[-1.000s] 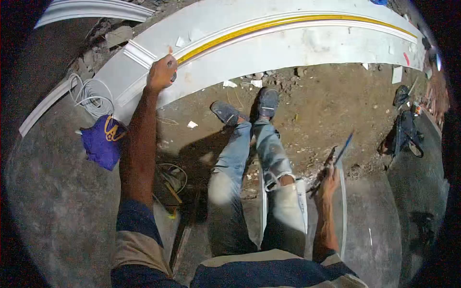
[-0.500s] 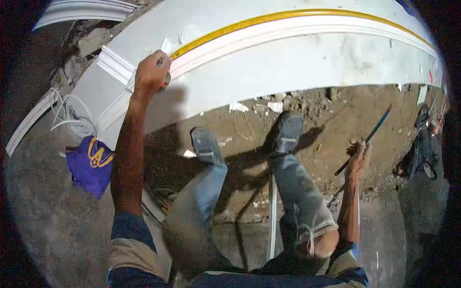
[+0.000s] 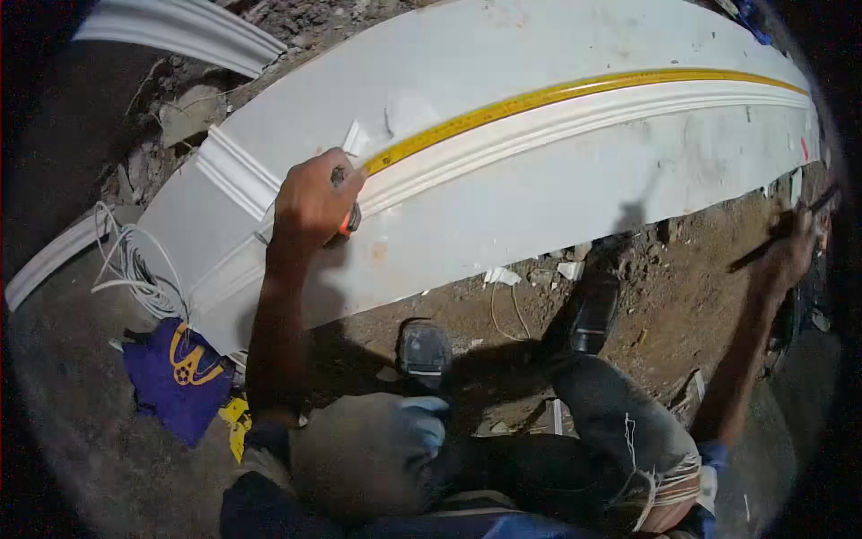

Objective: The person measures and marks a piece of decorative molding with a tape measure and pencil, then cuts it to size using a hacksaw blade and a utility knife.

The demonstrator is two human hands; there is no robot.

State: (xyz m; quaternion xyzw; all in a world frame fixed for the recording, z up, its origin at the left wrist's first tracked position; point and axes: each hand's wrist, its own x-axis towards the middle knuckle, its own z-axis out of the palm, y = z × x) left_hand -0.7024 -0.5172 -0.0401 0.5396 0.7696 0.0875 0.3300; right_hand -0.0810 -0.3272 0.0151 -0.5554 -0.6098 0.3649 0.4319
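Note:
My left hand is wrapped round a tape measure case, orange and dark where it shows below the fingers. The yellow tape blade runs from it to the right, along a white ribbed moulding on a long white board. At the far right my right hand holds a dark thin stick, partly lost in shadow and blur. That hand is off the board, over the dirt near its right end.
Another white moulding lies at the top left. Coiled white cable and a purple cloth are at the left. Rubble lines the board's far side. My shoes stand on dirt along the near edge.
My right hand has moved right and up with the stick. My left hand, still on the tape case, and the board appear lower in view. My knees are more bent.

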